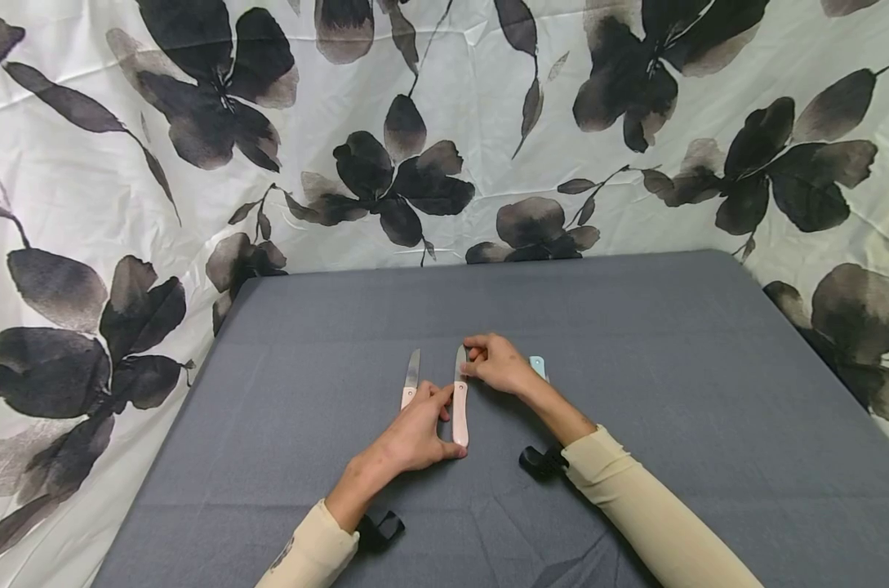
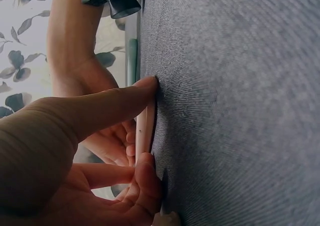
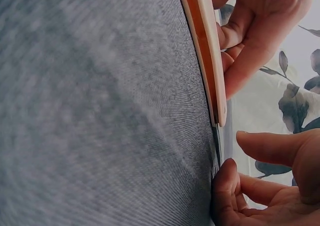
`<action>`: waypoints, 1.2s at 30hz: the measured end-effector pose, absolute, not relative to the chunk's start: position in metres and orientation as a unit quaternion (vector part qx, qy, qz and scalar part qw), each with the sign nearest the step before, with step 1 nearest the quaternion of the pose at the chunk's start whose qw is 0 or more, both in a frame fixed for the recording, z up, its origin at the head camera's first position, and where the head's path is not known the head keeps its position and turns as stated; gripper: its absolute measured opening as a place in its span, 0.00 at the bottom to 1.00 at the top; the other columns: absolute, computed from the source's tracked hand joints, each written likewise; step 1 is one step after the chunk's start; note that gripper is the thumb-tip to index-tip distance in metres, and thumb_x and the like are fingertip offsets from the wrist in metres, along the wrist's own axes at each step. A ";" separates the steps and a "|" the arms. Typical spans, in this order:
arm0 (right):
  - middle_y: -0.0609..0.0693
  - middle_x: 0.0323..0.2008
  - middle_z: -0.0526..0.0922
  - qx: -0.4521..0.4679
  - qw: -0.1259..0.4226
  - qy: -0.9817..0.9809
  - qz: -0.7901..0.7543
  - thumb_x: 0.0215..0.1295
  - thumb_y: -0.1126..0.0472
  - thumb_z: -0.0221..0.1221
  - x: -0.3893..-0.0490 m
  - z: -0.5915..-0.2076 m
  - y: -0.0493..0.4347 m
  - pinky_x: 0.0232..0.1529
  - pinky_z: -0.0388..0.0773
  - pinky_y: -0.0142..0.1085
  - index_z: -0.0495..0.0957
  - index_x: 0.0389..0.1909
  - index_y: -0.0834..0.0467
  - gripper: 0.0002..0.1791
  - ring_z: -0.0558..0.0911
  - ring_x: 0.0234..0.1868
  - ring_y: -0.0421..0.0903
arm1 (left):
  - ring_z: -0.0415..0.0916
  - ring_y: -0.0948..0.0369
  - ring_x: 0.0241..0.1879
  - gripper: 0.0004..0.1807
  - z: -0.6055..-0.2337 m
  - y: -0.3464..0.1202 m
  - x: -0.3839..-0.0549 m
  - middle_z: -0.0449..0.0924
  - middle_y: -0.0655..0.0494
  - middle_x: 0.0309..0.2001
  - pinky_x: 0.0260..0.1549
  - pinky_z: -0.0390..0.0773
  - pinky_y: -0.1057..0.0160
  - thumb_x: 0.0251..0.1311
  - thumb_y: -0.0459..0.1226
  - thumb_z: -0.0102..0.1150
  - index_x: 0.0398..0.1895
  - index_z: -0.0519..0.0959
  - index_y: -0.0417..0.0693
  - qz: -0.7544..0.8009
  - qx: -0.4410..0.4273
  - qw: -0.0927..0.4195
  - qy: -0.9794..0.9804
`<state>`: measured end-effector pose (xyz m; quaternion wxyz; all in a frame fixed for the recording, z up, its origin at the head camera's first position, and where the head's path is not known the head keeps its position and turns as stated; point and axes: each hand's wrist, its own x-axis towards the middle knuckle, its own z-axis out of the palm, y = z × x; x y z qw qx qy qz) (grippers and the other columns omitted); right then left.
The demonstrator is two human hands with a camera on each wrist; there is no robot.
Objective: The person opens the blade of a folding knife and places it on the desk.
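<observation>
A folding knife with a pale pink handle (image 1: 460, 418) lies on the grey cloth, its blade unfolded and pointing away from me. My left hand (image 1: 413, 433) holds this handle lengthwise, the thumb (image 2: 146, 84) at its butt and the fingers near the pivot rivet. Beside the blade, my right hand (image 1: 501, 365) has its fingers bent, with the index finger (image 3: 227, 173) down at the blade and the thumb (image 3: 250, 141) raised apart from it. Left of them lies a second pink-handled knife (image 1: 412, 371), blade out, its lower handle hidden behind my left hand.
A light blue handle (image 1: 538, 365) shows beyond my right wrist, partly covered by the arm. Grey cloth (image 1: 672, 367) covers the table, wrinkled near the front. Behind it hangs a white curtain (image 1: 488, 147) with dark flowers. Each wrist wears a black camera mount (image 1: 543, 464).
</observation>
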<state>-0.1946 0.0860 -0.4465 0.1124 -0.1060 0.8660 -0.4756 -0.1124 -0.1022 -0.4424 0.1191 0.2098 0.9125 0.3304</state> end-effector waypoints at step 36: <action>0.62 0.47 0.83 -0.079 -0.001 0.879 -0.471 0.74 0.67 0.60 -0.166 -0.435 0.137 0.37 0.81 0.35 0.82 0.57 0.65 0.15 0.83 0.46 0.56 | 0.79 0.57 0.47 0.26 -0.441 -0.069 -0.106 0.77 0.48 0.53 0.46 0.81 0.62 0.68 0.35 0.67 0.69 0.76 0.41 0.377 0.222 0.024 0.899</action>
